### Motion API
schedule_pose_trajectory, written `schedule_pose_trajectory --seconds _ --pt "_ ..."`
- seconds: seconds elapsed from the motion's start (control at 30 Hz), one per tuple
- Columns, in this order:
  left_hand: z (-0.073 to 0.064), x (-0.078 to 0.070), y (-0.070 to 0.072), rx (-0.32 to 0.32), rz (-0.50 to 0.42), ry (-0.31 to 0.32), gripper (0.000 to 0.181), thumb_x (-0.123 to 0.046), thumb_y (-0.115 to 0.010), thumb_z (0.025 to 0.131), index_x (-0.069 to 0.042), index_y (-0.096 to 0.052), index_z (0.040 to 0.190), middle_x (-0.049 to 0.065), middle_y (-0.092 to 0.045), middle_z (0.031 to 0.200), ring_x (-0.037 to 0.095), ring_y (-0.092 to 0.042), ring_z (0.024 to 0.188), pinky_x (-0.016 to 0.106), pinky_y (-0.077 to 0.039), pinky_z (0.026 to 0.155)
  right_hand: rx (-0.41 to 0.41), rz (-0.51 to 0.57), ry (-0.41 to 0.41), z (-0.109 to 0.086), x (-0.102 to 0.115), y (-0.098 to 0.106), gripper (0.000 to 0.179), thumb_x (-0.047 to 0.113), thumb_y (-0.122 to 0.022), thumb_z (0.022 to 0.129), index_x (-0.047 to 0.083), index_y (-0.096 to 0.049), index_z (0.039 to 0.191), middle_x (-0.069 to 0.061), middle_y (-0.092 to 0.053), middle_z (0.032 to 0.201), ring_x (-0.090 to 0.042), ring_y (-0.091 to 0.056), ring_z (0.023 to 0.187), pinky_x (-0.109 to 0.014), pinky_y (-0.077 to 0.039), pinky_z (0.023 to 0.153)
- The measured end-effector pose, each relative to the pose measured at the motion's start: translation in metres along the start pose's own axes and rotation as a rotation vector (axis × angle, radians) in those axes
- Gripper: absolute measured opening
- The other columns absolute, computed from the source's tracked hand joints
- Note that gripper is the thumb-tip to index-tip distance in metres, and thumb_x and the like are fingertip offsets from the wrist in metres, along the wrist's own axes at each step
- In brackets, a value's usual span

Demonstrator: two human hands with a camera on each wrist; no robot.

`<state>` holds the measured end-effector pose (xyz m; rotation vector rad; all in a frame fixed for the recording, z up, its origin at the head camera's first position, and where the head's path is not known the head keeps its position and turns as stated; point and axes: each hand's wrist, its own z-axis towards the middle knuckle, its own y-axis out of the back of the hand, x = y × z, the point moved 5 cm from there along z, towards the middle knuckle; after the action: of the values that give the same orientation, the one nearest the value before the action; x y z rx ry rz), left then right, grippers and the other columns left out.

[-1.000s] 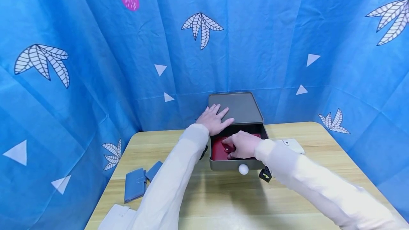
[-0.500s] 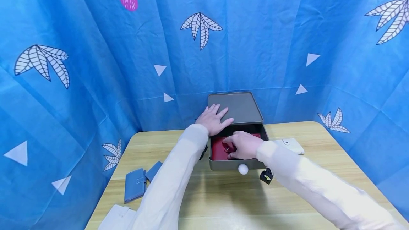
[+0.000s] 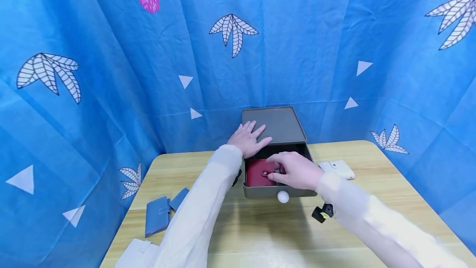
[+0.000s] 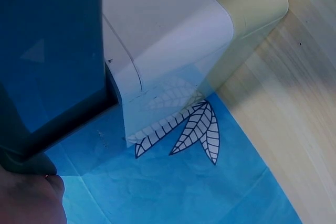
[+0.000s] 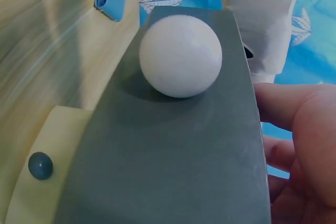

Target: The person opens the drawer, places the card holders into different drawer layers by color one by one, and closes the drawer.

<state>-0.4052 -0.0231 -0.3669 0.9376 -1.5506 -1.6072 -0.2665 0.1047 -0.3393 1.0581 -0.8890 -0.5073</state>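
Observation:
A red wallet (image 3: 256,173) with a snap strap lies in the left part of a pulled-out dark grey drawer (image 3: 260,193). My right hand (image 3: 297,171) is over the drawer, thumb and bent fingers near the strap and apart from each other. Whether a fingertip touches the wallet I cannot tell. In the right wrist view, my hand (image 5: 310,145) shows behind the drawer front with its round white knob (image 5: 181,56). With fingers spread, my left hand (image 3: 247,139) rests on the grey top (image 3: 279,125) of the drawer unit.
A white wallet (image 3: 337,169) lies right of the drawer unit. Blue wallets (image 3: 158,216) and another white one (image 3: 135,253) lie at the left of the wooden table (image 3: 260,235). A blue patterned curtain (image 3: 316,53) surrounds the table.
My right hand has drawn back to the right, baring more of the red wallet and its strap. The red at the drawer's right side no longer shows. My left hand stays in place.

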Motion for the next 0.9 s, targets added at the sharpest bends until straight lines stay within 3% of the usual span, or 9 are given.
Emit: schedule_pose_trajectory --seconds 0.3,0.5,0.6,0.77,0.9 --pt "-0.005 -0.006 0.004 0.003 -0.017 0.003 0.080 -0.078 -0.009 0.088 -0.034 -0.018 0.154 0.004 -0.013 0.161 0.023 -0.006 0.147 0.041 -0.004 0.118 -0.175 0.094 0.097 -0.029 0.003 -0.001 0.023 0.027 -0.071 0.088 0.015 -0.069 0.108 0.003 -0.067 0.100 -0.013 -0.063 0.086 -0.031 -0.053 0.076" --pt "-0.005 -0.007 0.005 0.004 -0.023 0.009 0.079 -0.078 -0.011 0.088 -0.034 -0.017 0.154 0.004 -0.013 0.161 0.023 -0.005 0.147 0.040 -0.003 0.117 -0.270 0.055 0.207 -0.050 0.011 -0.004 0.024 0.026 -0.073 0.087 0.017 -0.069 0.108 0.011 -0.063 0.109 -0.008 -0.059 0.099 -0.032 -0.053 0.084" --pt "-0.004 -0.007 0.004 0.009 -0.026 0.012 0.079 -0.078 -0.012 0.088 -0.035 -0.017 0.154 0.003 -0.013 0.161 0.023 -0.005 0.147 0.041 -0.003 0.117 -0.312 0.047 0.259 -0.057 0.015 -0.003 0.023 0.025 -0.073 0.086 0.019 -0.069 0.109 0.013 -0.061 0.111 -0.007 -0.057 0.106 -0.027 -0.050 0.089" --pt "-0.004 -0.004 0.003 0.018 -0.045 0.021 0.080 -0.079 -0.011 0.087 -0.036 -0.016 0.154 0.003 -0.012 0.161 0.022 -0.004 0.147 0.040 -0.002 0.117 -0.321 0.133 0.335 -0.067 0.019 -0.002 0.022 0.021 -0.072 0.087 0.022 -0.068 0.108 0.013 -0.063 0.108 -0.007 -0.058 0.103 -0.016 -0.045 0.087" --pt "-0.006 -0.005 0.004 0.013 -0.045 0.021 0.080 -0.079 -0.011 0.087 -0.036 -0.016 0.154 0.003 -0.012 0.161 0.022 -0.004 0.147 0.040 -0.002 0.117 -0.254 0.313 0.358 -0.074 0.022 -0.008 0.023 0.014 -0.071 0.088 0.024 -0.068 0.108 0.013 -0.066 0.101 -0.004 -0.062 0.090 -0.016 -0.049 0.076"
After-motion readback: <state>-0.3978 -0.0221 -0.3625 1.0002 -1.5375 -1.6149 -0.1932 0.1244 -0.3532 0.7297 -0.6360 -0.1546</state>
